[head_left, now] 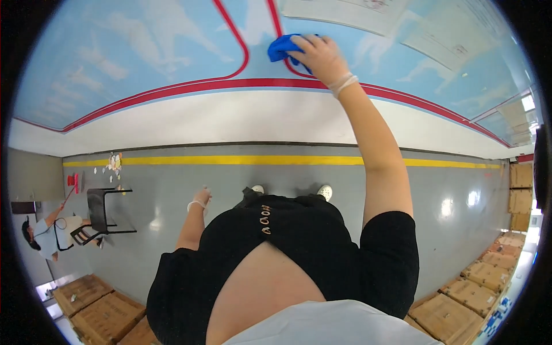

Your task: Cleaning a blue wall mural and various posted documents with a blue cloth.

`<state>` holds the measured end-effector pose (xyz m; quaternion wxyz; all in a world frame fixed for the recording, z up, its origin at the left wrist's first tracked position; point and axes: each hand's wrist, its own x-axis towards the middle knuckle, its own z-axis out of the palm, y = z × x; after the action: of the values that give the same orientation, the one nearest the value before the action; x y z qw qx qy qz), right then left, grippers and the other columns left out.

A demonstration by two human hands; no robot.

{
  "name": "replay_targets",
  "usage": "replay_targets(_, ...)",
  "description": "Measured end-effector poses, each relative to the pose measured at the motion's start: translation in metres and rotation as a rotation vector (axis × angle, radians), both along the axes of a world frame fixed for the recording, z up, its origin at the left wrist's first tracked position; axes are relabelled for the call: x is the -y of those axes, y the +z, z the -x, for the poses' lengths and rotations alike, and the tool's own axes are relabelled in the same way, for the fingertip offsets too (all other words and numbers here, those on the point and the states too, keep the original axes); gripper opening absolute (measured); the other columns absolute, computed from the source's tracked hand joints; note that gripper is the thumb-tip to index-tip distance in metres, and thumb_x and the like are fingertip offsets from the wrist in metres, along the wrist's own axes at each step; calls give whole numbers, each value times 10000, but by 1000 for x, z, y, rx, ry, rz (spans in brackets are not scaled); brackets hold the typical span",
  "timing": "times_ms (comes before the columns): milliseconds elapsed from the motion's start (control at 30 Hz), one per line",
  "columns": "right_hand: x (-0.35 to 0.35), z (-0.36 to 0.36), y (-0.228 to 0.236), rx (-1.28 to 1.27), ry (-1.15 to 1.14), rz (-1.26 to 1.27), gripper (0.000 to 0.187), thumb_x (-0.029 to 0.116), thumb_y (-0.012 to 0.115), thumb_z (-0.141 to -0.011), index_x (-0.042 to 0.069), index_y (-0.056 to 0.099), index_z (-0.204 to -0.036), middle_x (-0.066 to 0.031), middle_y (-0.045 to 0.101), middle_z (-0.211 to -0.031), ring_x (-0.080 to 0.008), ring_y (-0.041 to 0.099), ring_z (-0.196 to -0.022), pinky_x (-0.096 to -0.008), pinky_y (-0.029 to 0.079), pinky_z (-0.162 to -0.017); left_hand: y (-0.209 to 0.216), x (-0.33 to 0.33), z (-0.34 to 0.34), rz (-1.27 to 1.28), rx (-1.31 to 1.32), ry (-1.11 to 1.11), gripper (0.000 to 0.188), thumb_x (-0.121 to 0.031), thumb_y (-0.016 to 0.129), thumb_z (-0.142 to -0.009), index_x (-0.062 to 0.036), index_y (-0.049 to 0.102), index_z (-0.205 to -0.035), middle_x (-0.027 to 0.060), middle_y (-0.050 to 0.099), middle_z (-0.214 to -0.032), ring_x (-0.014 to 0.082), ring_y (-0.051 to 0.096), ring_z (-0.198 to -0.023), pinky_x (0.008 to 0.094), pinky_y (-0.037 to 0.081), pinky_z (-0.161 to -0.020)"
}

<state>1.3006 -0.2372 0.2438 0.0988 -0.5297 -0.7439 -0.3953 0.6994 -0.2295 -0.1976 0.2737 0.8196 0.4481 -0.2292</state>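
Note:
My right hand (pixel 322 57), in a thin clear glove, presses a bunched blue cloth (pixel 282 47) against the wall panel (pixel 190 40). The fingers are closed over the cloth. It covers part of a curved red stripe on the light blue surface, which carries pale figures. My left hand (pixel 201 199), gloved too, hangs low at my left side, away from the wall. Its fingers are loosely apart and nothing shows in them.
Papers (pixel 351 14) are fixed to the wall at upper right. A yellow line (pixel 241 160) runs along the floor below it. At far left are a black chair (pixel 100 210), scattered scraps (pixel 115 163) and a person (pixel 54 230) holding a long-handled tool. Brown boxes (pixel 448 316) line the back.

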Motion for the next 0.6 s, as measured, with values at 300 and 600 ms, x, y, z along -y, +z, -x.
replay_targets(300,216,-293,-34,-471,-543,-424,465,31,612,-837,236,677,-1250,-173,607,-1286,-396,608,-1119,-474,497,-949,-5,71,-242,25,366,31,437,-229,533,-965,-37,519,-1357,144,683,-1023,212,671,-761,314,518,-631)
replay_targets(600,177,-206,-76,-620,-55,-200,415,66,617,-839,252,722,-1195,-52,642,-1281,-268,571,-1188,-452,462,-952,102,151,-389,419,421,783,603,-340,597,-933,-44,486,-1446,111,713,-987,204,690,-807,325,535,-712)
